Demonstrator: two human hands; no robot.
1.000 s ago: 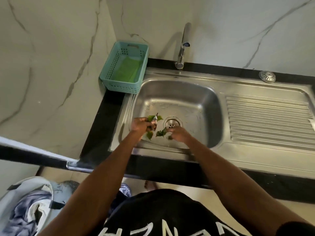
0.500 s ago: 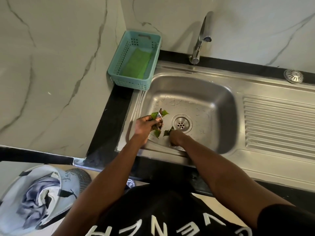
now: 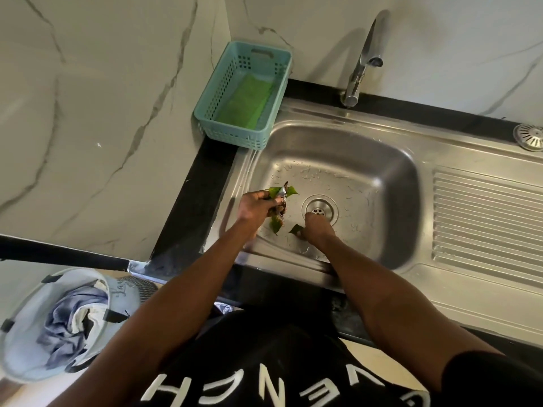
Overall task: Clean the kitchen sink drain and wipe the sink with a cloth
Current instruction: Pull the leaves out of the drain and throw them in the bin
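Observation:
Both my hands are down in the steel sink basin. My left hand is shut on a bunch of green leaves and a scrap of wrapper, left of the round drain. My right hand rests at the drain's near edge, fingers pinched on another green leaf. Water drops dot the basin floor. A green cloth lies inside the teal basket at the sink's back left corner.
The tap stands behind the basin. A ribbed draining board lies to the right, with a metal drain strainer at its far edge. A laundry basket with clothes sits on the floor at the lower left.
The view has shifted left and closer. My left hand still holds the leaves; my right hand has moved from the loose leaves toward the drain's edge with one leaf.

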